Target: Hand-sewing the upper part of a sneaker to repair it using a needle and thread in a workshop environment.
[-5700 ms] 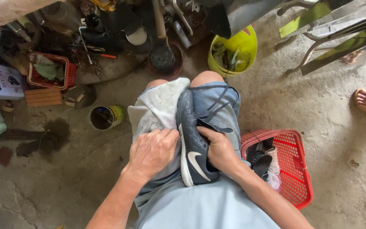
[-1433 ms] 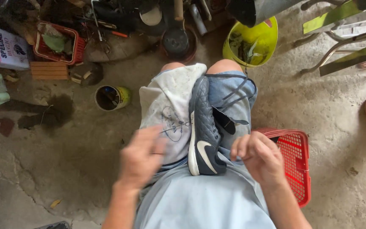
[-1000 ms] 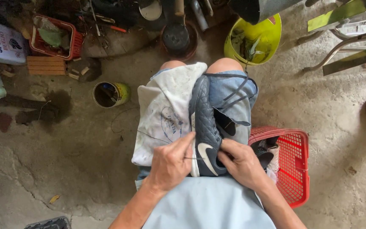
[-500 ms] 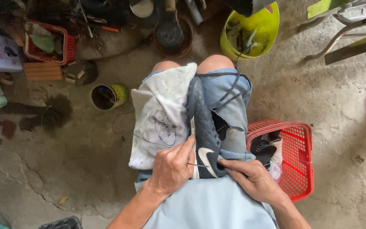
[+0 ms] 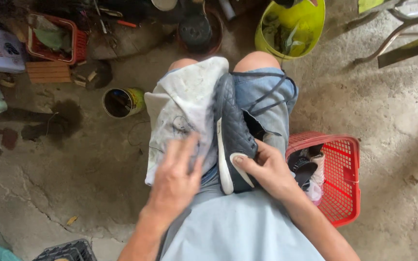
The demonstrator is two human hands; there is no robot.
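Observation:
A dark quilted sneaker with a white sole edge lies on its side between my knees, its loose laces draped over my right thigh. My right hand grips the sneaker at its heel end, thumb across the side. A stained white cloth covers my left thigh. My left hand hovers just over the cloth beside the shoe, fingers spread and blurred by motion; whether it pinches a thread I cannot tell.
A red plastic basket with shoes stands at my right. A yellow-green bucket is ahead, a small open tin at the left, a red crate and tools at the back. A dark crate sits near left.
My left hand has pulled away from the sneaker's side and swung out over the cloth, fingers opening. The right hand stays clamped on the heel. The camera view has shifted slightly.

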